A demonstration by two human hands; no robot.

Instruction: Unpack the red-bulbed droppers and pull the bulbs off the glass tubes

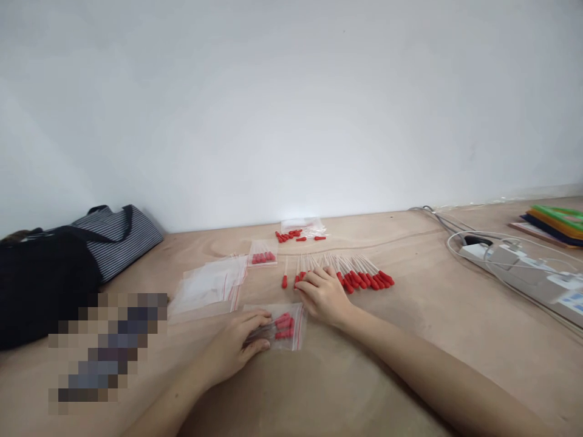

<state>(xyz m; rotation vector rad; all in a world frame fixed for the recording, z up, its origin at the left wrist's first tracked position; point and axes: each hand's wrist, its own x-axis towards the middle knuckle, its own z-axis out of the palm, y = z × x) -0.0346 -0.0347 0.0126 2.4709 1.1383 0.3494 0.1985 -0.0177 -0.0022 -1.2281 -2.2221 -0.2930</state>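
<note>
Left hand (241, 340): thumb and fingers parted, touching the left end of a clear, flat plastic bag with a red stripe along its right edge (288, 343); I cannot tell whether they grip or only press. Red-tipped pieces show inside the bag, which lies at the near middle of the pale brown wooden table (387, 382).

Right hand (325, 297): fingers curled down over the left part of a row of thin pale sticks with bulbous red tips (359, 279); whether they close on one, I cannot tell.

Other items, as I view them:
- One single red-tipped stick (285, 280), just left of the row.
- One small clear bag of red-tipped sticks (263, 252), behind it.
- Flat, overlapping translucent bags (207, 285), left of centre.
- Loose red-tipped pieces (285, 237), near the wall.
- Black-and-grey striped fabric bag (127, 237), far left.
- White power strips (523, 270), right.
</note>
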